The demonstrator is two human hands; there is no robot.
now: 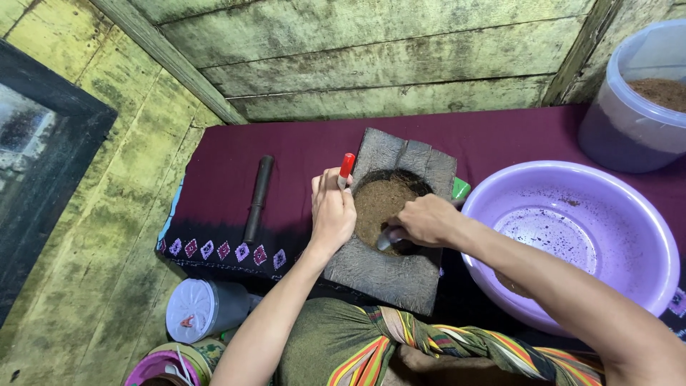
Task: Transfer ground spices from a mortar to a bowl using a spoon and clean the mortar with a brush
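**Spoon in the brown powder of a stone block**

Stone makes up the grey block [391, 266] at the middle of the view, a rough slab with a round hollow filled with brown powder [379, 204]. It lies on a dark maroon cloth [300, 154] with a row of pink diamond patterns along its near edge, just in front of the person's lap. The right hand [427, 218] is curled shut around the handle of a metal spoon [387, 239], whose bowl dips into the powder at the near rim of the hollow. The left hand [332, 211] rests against the left edge of the block, fingers pressed together and wrapped around a slim tool with a red cap [346, 166] that sticks up above the knuckles.

Just right of the block, touching or nearly touching it, sits a wide purple basin [647, 236] dusted with brown specks. A small green object [461, 189] peeks out between the block and the basin. Behind the basin, in the far right corner, a clear plastic tub [622, 121] holds more brown powder. Left of the block, well apart from it, a dark rod [259, 196] lies lengthwise on the cloth. Below the cloth's left end, a grey lidded container [196, 309] lies on the floor. Weathered green planks [371, 64] form the wall behind.
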